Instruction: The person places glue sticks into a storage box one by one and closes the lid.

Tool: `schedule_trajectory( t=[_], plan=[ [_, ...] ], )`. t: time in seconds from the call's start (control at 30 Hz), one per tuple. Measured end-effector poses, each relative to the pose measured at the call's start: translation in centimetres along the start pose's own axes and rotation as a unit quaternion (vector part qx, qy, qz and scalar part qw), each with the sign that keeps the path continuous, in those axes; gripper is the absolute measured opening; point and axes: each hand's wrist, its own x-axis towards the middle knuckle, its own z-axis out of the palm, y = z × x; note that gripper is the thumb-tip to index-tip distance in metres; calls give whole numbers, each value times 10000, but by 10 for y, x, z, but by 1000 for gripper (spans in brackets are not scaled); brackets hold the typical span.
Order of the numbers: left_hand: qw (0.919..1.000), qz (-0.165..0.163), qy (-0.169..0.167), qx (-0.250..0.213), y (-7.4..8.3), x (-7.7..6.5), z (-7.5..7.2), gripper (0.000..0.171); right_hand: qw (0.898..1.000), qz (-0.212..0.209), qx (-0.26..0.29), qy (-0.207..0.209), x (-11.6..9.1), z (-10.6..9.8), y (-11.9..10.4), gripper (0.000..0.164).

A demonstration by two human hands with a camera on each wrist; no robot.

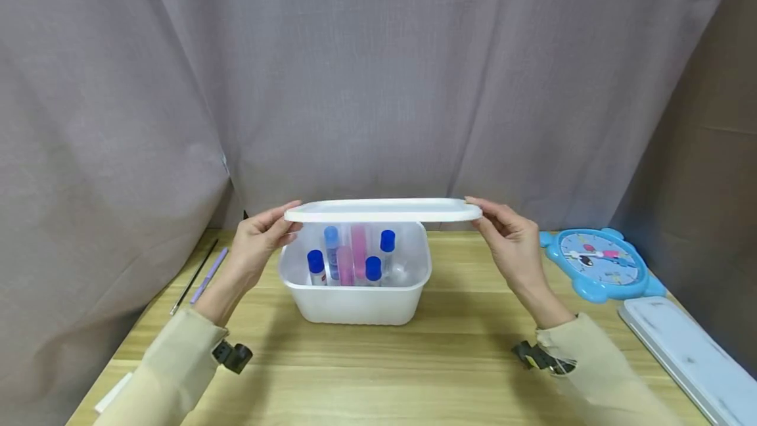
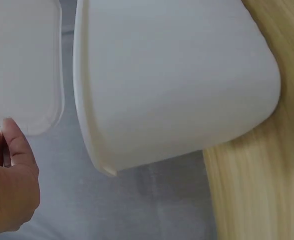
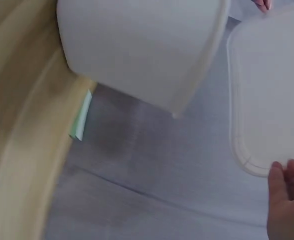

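Observation:
A white plastic lid (image 1: pixel 383 210) is held level above a white storage box (image 1: pixel 357 306), apart from its rim. My left hand (image 1: pixel 258 240) pinches the lid's left end, and my right hand (image 1: pixel 513 242) pinches the right end between thumb and fingers. Inside the box stand several small bottles, among them a blue-capped one (image 1: pixel 317 267), a pink one (image 1: pixel 359 248) and a light blue one (image 1: pixel 332 242). Both wrist views show the gap between the lid (image 2: pixel 22 65) and the box wall (image 3: pixel 137 50).
A light blue toy clock (image 1: pixel 600 261) lies at the right, with a long white case (image 1: pixel 692 354) nearer me. On the left are a purple pen (image 1: pixel 209 276) and a thin black pencil (image 1: pixel 193 278). A small white item (image 1: pixel 114 393) lies by my left sleeve. Grey curtain hangs behind the table.

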Motion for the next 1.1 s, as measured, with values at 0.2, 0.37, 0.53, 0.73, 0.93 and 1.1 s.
schedule_trajectory(
  t=[0.2,0.37,0.53,0.73,0.93,1.1],
  plan=[
    [9981,-470,-25,390,-7,-3,-8,51,9867,1444,-528,-523,-8,6,17,39],
    [9942,-698,-152,803,-13,-7,-16,53,9680,2150,-956,-874,-12,14,26,44],
    [9897,-774,-198,1191,-18,-10,-23,54,9565,2485,-1116,-1047,-11,23,33,44],
    [9825,-792,-253,1667,-24,-11,-28,53,9421,2939,-1110,-1170,-10,28,37,47],
    [9784,-949,-366,1798,-30,-10,-33,53,9349,3159,-1047,-1233,-12,32,44,48],
    [9755,-1113,-380,1861,-33,-11,-35,55,9336,3157,-1109,-1283,-11,34,46,48]
  ],
)
